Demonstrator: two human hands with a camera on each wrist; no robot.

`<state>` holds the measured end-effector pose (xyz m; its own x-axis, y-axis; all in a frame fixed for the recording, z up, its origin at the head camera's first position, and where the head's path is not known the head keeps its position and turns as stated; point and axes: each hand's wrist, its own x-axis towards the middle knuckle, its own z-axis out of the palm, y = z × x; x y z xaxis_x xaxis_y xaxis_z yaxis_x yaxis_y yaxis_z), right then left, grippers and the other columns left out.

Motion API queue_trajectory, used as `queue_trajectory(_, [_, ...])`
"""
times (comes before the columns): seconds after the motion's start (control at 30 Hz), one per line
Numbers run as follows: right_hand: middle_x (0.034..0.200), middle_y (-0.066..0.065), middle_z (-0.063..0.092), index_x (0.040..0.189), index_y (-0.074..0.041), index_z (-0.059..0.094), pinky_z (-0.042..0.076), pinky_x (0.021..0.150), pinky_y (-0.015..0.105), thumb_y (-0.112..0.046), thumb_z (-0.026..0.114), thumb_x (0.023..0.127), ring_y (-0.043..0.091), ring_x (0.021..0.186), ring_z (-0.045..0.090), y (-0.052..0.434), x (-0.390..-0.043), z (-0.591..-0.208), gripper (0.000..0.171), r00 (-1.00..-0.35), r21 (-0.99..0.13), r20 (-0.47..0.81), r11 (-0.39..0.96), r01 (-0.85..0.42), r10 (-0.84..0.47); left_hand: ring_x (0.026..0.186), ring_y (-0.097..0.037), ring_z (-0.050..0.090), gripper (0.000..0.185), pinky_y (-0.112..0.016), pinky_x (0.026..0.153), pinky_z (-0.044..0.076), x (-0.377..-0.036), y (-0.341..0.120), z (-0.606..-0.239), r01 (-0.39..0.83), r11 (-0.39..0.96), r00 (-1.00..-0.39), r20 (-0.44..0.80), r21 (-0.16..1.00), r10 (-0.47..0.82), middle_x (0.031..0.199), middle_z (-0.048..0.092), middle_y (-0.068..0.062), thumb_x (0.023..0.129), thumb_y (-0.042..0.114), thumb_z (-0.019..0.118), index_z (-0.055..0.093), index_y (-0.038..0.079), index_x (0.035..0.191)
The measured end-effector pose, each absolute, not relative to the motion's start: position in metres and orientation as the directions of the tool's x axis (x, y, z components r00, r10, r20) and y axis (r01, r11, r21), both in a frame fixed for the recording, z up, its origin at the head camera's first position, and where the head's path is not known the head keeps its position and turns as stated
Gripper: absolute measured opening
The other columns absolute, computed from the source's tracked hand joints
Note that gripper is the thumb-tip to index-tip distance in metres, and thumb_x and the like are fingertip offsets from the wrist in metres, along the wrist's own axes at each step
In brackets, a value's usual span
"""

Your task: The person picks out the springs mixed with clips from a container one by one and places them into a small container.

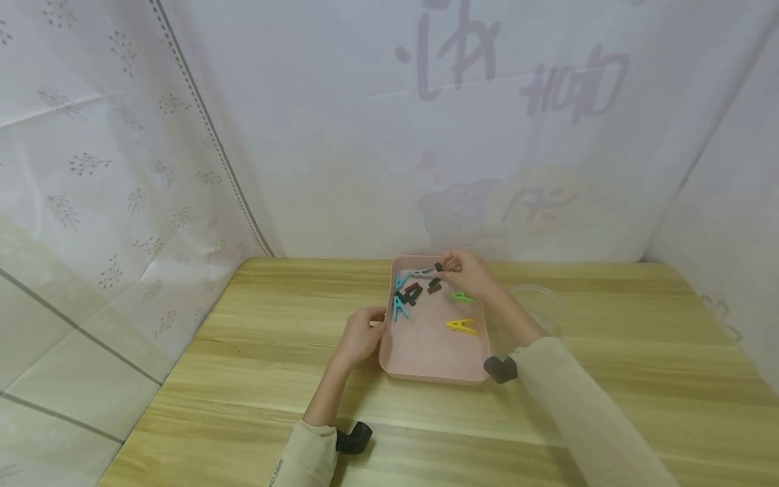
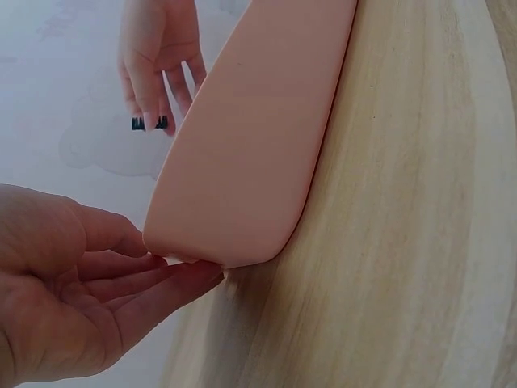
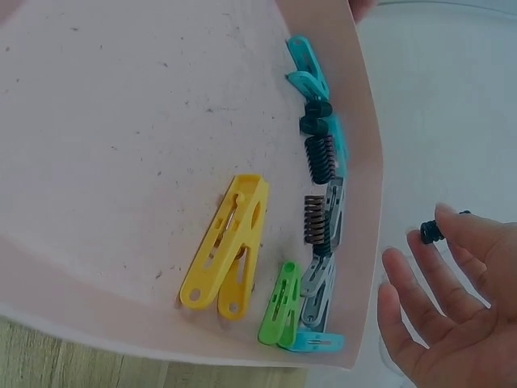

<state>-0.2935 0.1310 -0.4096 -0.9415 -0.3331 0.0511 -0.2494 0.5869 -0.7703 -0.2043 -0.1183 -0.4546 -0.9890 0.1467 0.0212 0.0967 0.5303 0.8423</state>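
On the worktop (image 1: 243, 352) | your left hand (image 1: 363, 335) touched the pink tray (image 1: 426, 358), fingers relaxed | your right hand (image 1: 468, 274) pinched a black peg (image 1: 439, 268) over it.

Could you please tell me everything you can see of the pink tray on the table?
The pink tray is a shallow rectangle with rounded corners and a low raised rim, smooth and matte like plastic. It lies flat on the wooden table. Inside lie several clothes pegs, yellow, green, blue, grey and dark, mostly toward its far end. The left hand touches its near-left edge with its fingers; the right hand reaches over its far end.
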Motion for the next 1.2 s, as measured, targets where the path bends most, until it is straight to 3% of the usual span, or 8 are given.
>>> queue_trajectory(0.3, [0.128,0.033,0.065,0.121,0.009,0.060,0.055,0.102,0.057,-0.008,0.065,0.103,0.048,0.123,0.061,0.1313,-0.2903,-0.4059,0.025,-0.939,-0.779,0.053,0.574,-0.251,-0.339,0.114,-0.039,0.069,0.036,-0.046,0.089,0.062,-0.2051,-0.1180,-0.4543,0.096,0.534,-0.990,0.024,0.840,0.139,0.117,0.073,-0.028,0.098,-0.003,0.056,0.068,-0.010,0.131])
queue_trajectory(0.8, [0.125,0.030,0.068,0.116,0.005,0.061,0.056,0.100,0.056,-0.006,0.065,0.102,0.046,0.121,0.064,0.1333,-0.2879,-0.4058,0.018,-0.940,-0.779,0.066,0.572,-0.258,-0.333,0.107,-0.038,0.072,0.035,-0.046,0.087,0.062,-0.2061,-0.1187,-0.4578,0.122,0.538,-0.989,0.054,0.834,0.140,0.112,0.074,-0.028,0.095,-0.006,0.058,0.070,-0.011,0.128])
queue_trajectory(1.2, [0.124,0.029,0.069,0.116,0.003,0.062,0.057,0.097,0.056,-0.010,0.067,0.102,0.045,0.118,0.065,0.1382,-0.2840,-0.4077,0.020,-0.943,-0.768,0.076,0.584,-0.262,-0.324,0.113,-0.038,0.070,0.036,-0.046,0.088,0.062,-0.2048,-0.1193,-0.4552,0.122,0.534,-0.987,0.046,0.837,0.153,0.116,0.074,-0.028,0.097,-0.004,0.057,0.069,-0.010,0.130])
